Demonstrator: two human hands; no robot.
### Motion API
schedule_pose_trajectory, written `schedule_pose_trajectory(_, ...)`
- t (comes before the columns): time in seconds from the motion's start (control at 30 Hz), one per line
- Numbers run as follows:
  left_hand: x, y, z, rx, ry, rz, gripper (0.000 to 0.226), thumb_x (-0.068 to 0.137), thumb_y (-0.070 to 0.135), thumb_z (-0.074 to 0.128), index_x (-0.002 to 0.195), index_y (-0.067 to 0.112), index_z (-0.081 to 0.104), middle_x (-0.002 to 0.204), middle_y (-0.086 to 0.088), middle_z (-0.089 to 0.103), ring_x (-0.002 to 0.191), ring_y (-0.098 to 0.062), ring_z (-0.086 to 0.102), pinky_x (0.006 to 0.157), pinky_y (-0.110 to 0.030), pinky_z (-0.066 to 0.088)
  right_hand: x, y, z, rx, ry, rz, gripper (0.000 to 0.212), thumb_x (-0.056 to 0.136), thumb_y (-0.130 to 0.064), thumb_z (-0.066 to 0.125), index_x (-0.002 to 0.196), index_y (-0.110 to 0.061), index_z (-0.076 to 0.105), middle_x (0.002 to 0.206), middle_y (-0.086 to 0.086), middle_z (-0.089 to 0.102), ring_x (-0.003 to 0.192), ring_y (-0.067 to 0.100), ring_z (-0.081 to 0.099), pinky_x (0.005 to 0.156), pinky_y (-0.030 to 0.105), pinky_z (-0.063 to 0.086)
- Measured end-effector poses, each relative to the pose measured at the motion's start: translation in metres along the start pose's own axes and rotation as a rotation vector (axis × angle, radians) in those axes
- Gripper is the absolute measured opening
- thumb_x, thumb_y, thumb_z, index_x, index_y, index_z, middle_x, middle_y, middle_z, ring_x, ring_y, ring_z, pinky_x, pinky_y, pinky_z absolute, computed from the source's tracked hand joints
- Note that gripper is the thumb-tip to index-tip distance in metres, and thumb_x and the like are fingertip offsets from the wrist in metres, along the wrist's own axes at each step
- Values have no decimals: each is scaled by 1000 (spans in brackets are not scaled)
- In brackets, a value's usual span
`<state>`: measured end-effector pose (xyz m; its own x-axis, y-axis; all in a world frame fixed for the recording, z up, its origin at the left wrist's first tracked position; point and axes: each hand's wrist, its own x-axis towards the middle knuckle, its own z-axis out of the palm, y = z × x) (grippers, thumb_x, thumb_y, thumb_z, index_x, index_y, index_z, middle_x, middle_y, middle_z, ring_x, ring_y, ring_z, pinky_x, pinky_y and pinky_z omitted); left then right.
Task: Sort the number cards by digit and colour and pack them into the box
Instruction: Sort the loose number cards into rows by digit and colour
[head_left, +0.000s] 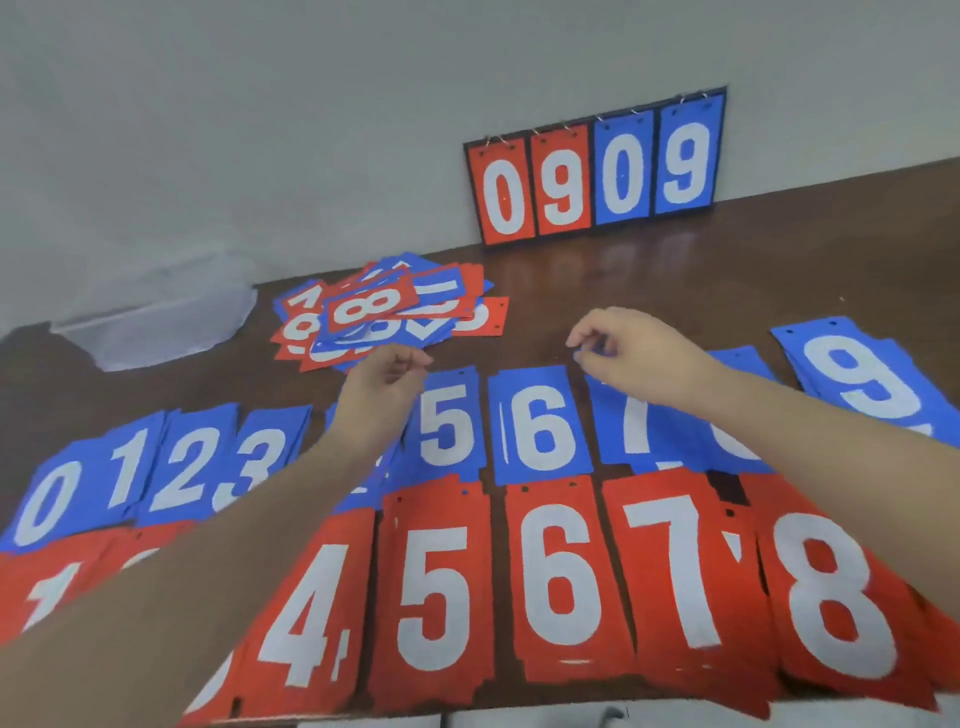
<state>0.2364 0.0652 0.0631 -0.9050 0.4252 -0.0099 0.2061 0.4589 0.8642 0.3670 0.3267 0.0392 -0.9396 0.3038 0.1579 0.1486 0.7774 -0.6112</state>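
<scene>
A flip scoreboard (597, 171) reading 0909 stands on the brown table (779, 260) against the wall (311, 104).

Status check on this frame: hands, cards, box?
Right hand pinching blue 7 card. Left hand curled, empty. Unsorted pile remains; box empty.
</scene>
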Motion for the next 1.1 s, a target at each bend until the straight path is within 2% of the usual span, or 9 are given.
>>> schedule_pose_trajectory(0.1,6,-15,-16,23,81,-38,18,99,15,56,95,28,67,106,6,68,98,-18,64,84,-35,53,28,-11,15,10,-72,-57,10,95,-25,65,104,-29,66,94,-15,57,86,2,55,83,26,48)
schedule_pose_trajectory(0.27,21,-38,-43,59,168,-45,24,98,9,55,94,30,64,101,2,68,81,-14,59,63,-20,48,66,-32,42,19,-132,-118,15,96,-24,64,110,-28,65,102,-12,57,95,7,56,85,27,49)
schedule_pose_trajectory(0.4,48,-53,-62,99,174,-59,20,95,11,56,102,28,63,95,6,69,84,-14,65,76,-35,54,93,-45,65,25,-88,-133,17,97,-22,63,113,-24,65,105,-12,55,101,9,53,84,24,44)
schedule_pose_trajectory(0.47,64,-59,-68,134,165,-67,22,97,11,55,115,22,60,95,10,68,76,-3,64,71,-26,53,106,-49,76,13,-48,-116,18,96,-21,63,113,-25,65,107,-12,54,103,9,49,84,25,41)
schedule_pose_trajectory(0.57,91,-66,-74,266,137,7,32,99,16,55,130,22,53,121,11,58,86,4,59,66,-5,42,126,-52,89,-31,-23,-84,19,96,-20,62,115,-24,65,110,-13,54,105,7,44,85,23,37)
schedule_pose_trajectory(0.7,132,-79,-78,503,51,230,41,100,24,57,139,18,50,144,-1,50,132,-18,45,100,-23,36,150,-52,103,-70,35,-65,25,94,-20,61,118,-25,65,119,-9,60,111,15,48,90,26,38)
schedule_pose_trajectory(0.8,161,-87,-80,606,-79,307,49,103,38,52,149,24,43,157,2,40,148,-19,29,118,-34,29,169,-54,110,-198,-6,-48,39,97,-26,58,136,-25,58,140,-4,56,128,18,45,108,35,40)
schedule_pose_trajectory(0.9,180,-102,-80,630,-159,259,55,103,49,44,154,31,36,160,6,36,150,-17,28,122,-38,26,187,-55,118,-268,-45,-65,48,100,-32,54,147,-25,49,154,-2,45,144,19,35,119,40,31)
schedule_pose_trajectory(1.1,182,-113,-80,690,-21,349,53,97,59,37,135,32,61,140,8,56,129,-20,47,112,-43,32,213,-45,127,-398,-185,-72,51,105,-48,38,152,-31,43,160,-4,38,149,19,30,123,42,23)
